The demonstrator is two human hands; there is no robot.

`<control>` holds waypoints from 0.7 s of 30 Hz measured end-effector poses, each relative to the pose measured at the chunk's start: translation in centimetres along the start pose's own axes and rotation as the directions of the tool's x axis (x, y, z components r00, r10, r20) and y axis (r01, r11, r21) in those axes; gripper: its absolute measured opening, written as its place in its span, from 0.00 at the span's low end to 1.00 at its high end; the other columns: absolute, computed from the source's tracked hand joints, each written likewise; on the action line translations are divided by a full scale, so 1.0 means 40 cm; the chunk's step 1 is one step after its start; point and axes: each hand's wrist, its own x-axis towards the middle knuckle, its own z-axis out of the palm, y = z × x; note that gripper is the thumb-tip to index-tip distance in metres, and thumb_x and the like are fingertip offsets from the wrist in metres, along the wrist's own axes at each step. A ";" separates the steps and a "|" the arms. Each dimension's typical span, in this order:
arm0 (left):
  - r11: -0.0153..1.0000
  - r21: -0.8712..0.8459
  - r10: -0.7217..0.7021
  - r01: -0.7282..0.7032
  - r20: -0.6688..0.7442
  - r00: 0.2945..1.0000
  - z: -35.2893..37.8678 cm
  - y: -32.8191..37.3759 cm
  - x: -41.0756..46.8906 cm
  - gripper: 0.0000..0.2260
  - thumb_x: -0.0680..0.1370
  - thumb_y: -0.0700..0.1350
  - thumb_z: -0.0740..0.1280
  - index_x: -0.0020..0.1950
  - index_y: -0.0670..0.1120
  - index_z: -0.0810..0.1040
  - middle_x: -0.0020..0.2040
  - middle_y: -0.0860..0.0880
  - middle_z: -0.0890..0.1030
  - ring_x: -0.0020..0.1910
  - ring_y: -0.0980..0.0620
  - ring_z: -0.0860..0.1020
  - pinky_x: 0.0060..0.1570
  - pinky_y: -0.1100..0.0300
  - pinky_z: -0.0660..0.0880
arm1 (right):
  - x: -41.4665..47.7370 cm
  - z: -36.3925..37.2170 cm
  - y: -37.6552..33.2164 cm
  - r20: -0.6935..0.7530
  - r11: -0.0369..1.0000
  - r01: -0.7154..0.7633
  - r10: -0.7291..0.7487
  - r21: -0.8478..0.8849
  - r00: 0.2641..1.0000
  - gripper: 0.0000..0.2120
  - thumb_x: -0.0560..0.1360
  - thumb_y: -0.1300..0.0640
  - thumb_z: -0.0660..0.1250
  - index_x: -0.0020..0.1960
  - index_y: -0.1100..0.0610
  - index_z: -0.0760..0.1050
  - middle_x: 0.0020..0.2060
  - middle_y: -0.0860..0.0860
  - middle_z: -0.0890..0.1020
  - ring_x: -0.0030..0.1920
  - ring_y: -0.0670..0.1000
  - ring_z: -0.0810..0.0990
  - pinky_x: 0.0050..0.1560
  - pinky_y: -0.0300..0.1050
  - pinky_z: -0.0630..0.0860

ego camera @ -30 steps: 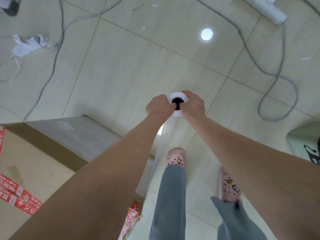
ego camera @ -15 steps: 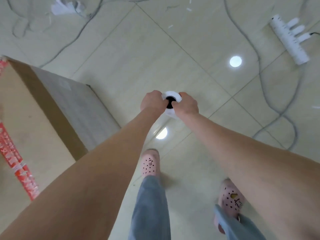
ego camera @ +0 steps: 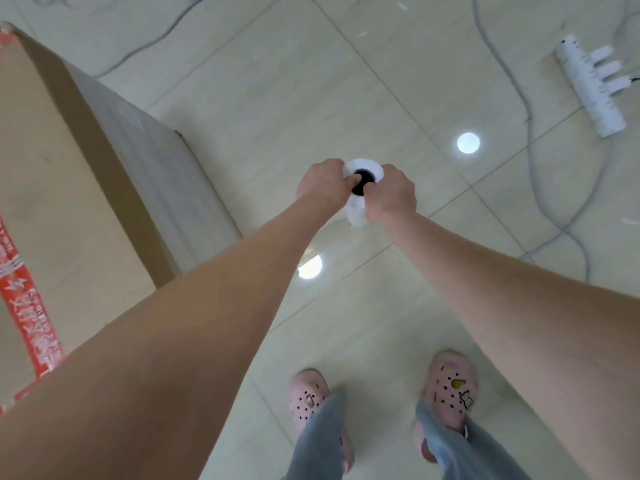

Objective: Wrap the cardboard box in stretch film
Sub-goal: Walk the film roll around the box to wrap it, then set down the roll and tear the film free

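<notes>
A large cardboard box [ego camera: 52,174] with red tape stands at the left, and its right side wall [ego camera: 162,168] looks grey under a film layer. Out in front of me I hold a white stretch film roll [ego camera: 358,211] upright, its dark core facing up. My left hand [ego camera: 323,185] grips the roll's top rim from the left, thumb at the core. My right hand [ego camera: 393,194] grips the rim from the right. The roll is to the right of the box's far corner. Any film stretched between roll and box is too clear to make out.
The floor is glossy pale tile with ceiling light reflections. A white power strip [ego camera: 592,88] with plugs lies at the upper right, and grey cables [ego camera: 526,109] trail across the floor behind and right. My feet in pink clogs [ego camera: 450,386] stand below the roll.
I have walked along the box: it slid from the lower left to fill the left edge, and the power strip moved lower on the right. Both hands kept their grip on the roll.
</notes>
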 end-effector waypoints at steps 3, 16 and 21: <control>0.998 -0.030 0.056 -0.058 -0.051 0.997 0.015 -0.017 -0.039 0.14 0.81 0.50 0.58 0.61 0.43 0.72 0.52 0.44 0.78 0.52 0.42 0.76 0.42 0.56 0.68 | -0.014 0.017 0.009 -0.041 0.999 -0.011 0.013 0.041 0.999 0.16 0.79 0.57 0.56 0.66 0.56 0.67 0.60 0.54 0.77 0.57 0.56 0.76 0.46 0.43 0.66; 0.996 0.043 0.086 -0.076 -0.326 0.941 0.090 -0.079 -0.115 0.25 0.78 0.42 0.59 0.75 0.48 0.61 0.67 0.50 0.74 0.65 0.48 0.71 0.56 0.54 0.70 | -0.012 0.040 0.062 -0.136 0.977 0.209 -0.202 0.042 0.970 0.24 0.81 0.48 0.56 0.75 0.52 0.58 0.68 0.54 0.68 0.66 0.57 0.70 0.61 0.50 0.68; 0.987 -0.014 0.135 -0.159 -0.454 0.881 0.119 -0.079 -0.087 0.25 0.77 0.41 0.59 0.75 0.47 0.62 0.67 0.50 0.73 0.65 0.48 0.71 0.57 0.55 0.69 | 0.006 0.041 0.061 -0.234 0.898 0.425 -0.441 -0.117 0.867 0.22 0.79 0.49 0.58 0.72 0.51 0.64 0.69 0.51 0.67 0.66 0.54 0.68 0.55 0.48 0.68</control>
